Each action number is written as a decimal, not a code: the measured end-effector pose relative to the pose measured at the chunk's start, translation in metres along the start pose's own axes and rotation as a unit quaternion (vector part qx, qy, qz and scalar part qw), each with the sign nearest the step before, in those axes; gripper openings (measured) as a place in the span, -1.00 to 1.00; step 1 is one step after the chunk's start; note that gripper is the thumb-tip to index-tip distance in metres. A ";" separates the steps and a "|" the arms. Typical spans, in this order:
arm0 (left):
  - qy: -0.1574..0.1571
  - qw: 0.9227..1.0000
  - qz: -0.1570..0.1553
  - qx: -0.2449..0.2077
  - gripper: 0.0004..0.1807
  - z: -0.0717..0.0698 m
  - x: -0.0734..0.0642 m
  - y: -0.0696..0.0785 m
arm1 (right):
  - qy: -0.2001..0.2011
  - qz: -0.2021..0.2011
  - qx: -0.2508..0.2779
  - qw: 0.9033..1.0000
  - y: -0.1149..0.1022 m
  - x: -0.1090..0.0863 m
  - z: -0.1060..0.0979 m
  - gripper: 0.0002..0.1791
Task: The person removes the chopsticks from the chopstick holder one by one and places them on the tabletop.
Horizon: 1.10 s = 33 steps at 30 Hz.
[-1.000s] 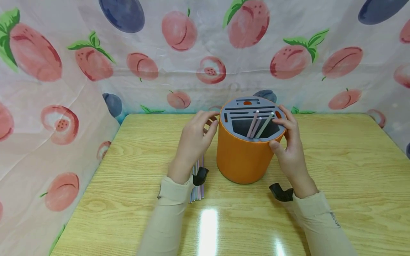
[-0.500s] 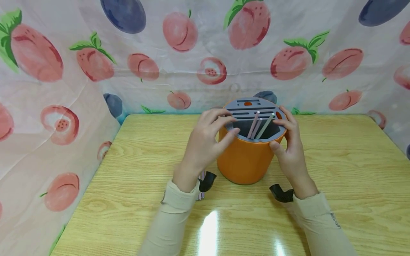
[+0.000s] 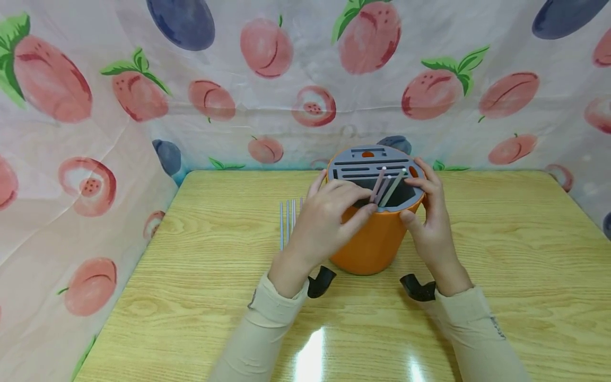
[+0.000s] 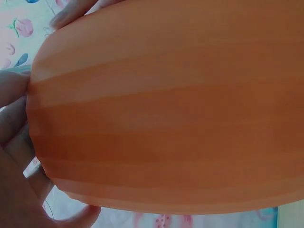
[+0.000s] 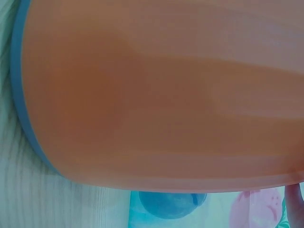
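1. The orange holder [image 3: 377, 241] stands upright on the worktop [image 3: 205, 265], three thin sticks [image 3: 393, 187] leaning in its large compartment.
2. The left hand [image 3: 324, 223] has moved right, from the rim to these sticks; whether its fingers pinch one, I cannot tell.
3. Loose sticks [image 3: 288, 223] lie left, partly hidden behind that hand.
4. The right hand [image 3: 431, 215] grips the rim, as before, thumb outside.

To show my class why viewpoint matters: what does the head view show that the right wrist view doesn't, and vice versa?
Head only: slim pastel sticks standing in the round grey slotted top, other slim sticks lying flat, the left grip.
Right wrist only: a clear view of the blue-grey base band.
Both: the orange cylindrical holder, the right grip (barely in the wrist view), the yellow wood-grain table, the fruit-print backdrop.
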<state>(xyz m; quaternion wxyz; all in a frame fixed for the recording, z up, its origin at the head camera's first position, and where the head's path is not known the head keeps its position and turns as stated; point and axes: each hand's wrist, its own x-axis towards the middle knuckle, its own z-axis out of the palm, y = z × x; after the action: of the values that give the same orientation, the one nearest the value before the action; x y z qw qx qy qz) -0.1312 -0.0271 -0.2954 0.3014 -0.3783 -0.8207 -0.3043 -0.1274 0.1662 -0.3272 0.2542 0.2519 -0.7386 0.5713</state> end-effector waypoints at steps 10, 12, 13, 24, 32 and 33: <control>0.015 0.999 -0.018 -0.029 -0.83 0.000 0.001 0.002 | -0.003 0.003 0.006 1.000 0.001 0.000 0.000 -0.21; 0.025 0.998 -0.022 -0.046 -0.84 0.000 0.001 0.001 | -0.004 0.002 0.006 1.000 0.001 0.001 0.000 -0.21; 0.030 0.998 -0.023 -0.055 -0.85 -0.001 0.001 0.001 | -0.004 0.003 0.007 1.000 0.001 0.001 0.000 -0.21; 0.072 0.981 -0.033 -0.180 -0.90 -0.010 0.003 0.003 | -0.004 0.010 0.003 1.000 0.000 0.000 0.001 -0.22; 0.137 0.939 -0.062 -0.309 -0.91 -0.023 0.004 0.008 | -0.003 0.012 0.004 1.000 0.000 0.000 0.000 -0.24; 0.147 0.933 -0.063 -0.322 -0.90 -0.026 0.004 0.008 | -0.002 0.013 0.005 1.000 0.000 0.000 0.000 -0.25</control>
<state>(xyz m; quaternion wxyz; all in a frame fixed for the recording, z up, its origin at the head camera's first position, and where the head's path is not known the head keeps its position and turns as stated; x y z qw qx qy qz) -0.1202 -0.0399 -0.2743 0.2606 -0.3533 -0.6476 -0.6228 -0.1273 0.1662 -0.3269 0.2438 0.2444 -0.7396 0.5777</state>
